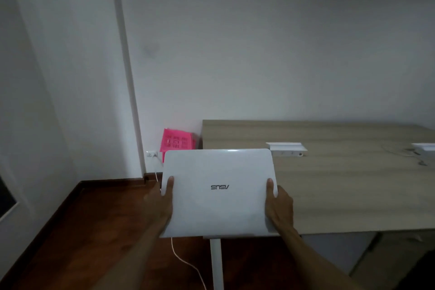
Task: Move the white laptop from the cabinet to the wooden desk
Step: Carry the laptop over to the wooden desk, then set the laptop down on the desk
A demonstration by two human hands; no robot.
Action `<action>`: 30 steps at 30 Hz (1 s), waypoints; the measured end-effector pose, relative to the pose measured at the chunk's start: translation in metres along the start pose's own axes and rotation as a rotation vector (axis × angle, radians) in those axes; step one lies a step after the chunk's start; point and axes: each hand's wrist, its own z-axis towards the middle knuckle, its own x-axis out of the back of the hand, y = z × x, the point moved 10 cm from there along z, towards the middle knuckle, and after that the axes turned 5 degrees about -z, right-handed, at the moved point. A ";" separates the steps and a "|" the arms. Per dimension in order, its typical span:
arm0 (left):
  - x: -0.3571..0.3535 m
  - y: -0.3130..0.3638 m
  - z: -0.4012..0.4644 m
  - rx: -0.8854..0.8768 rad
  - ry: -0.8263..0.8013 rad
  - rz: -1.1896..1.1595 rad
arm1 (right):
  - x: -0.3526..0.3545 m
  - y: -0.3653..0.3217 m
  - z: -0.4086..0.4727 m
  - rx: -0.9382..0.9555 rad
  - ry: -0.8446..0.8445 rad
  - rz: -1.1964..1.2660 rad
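The closed white laptop (219,192) is held flat in front of me, lid up, its logo reading upside down. My left hand (162,198) grips its left edge with the thumb on the lid. My right hand (277,205) grips the right edge the same way. The laptop hangs over the left end of the light wooden desk (341,186), partly past the desk's left edge; I cannot tell whether it touches the top. The cabinet is out of view.
A white socket box (288,148) sits in the desk top behind the laptop, and another (424,149) at the far right. A pink basket (176,142) leans by the wall. A white cable (188,263) trails over the dark wooden floor beside the desk's white leg (216,263).
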 end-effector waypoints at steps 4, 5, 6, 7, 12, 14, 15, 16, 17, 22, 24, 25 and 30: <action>-0.043 -0.012 0.041 -0.002 0.057 0.129 | -0.032 0.019 0.048 -0.036 -0.023 -0.017; -0.055 -0.014 0.050 -0.012 0.054 0.157 | -0.041 0.026 0.060 -0.043 -0.032 -0.021; -0.068 -0.017 0.060 -0.025 0.048 0.175 | -0.050 0.034 0.072 -0.049 -0.043 -0.023; -0.081 -0.020 0.070 -0.029 0.037 0.187 | -0.059 0.042 0.085 -0.058 -0.050 -0.027; -0.155 -0.035 0.118 0.011 -0.022 0.236 | -0.102 0.082 0.158 -0.119 -0.085 -0.044; -0.186 -0.038 0.135 0.048 -0.046 0.224 | -0.117 0.095 0.190 -0.137 -0.109 -0.056; -0.200 -0.040 0.144 0.074 -0.056 0.231 | -0.124 0.100 0.206 -0.141 -0.121 -0.063; -0.214 -0.044 0.152 0.102 -0.066 0.240 | -0.131 0.106 0.222 -0.146 -0.127 -0.075; -0.228 -0.049 0.160 0.132 -0.072 0.243 | -0.137 0.112 0.237 -0.150 -0.132 -0.089; -0.290 -0.083 0.187 0.267 -0.081 0.278 | -0.177 0.155 0.297 -0.213 -0.197 -0.152; -0.308 -0.099 0.197 0.279 -0.089 0.351 | -0.194 0.174 0.308 -0.251 -0.232 -0.186; -0.317 -0.108 0.202 0.291 -0.095 0.381 | -0.202 0.181 0.312 -0.268 -0.243 -0.202; -0.356 -0.152 0.225 0.369 -0.133 0.472 | -0.238 0.212 0.336 -0.326 -0.256 -0.246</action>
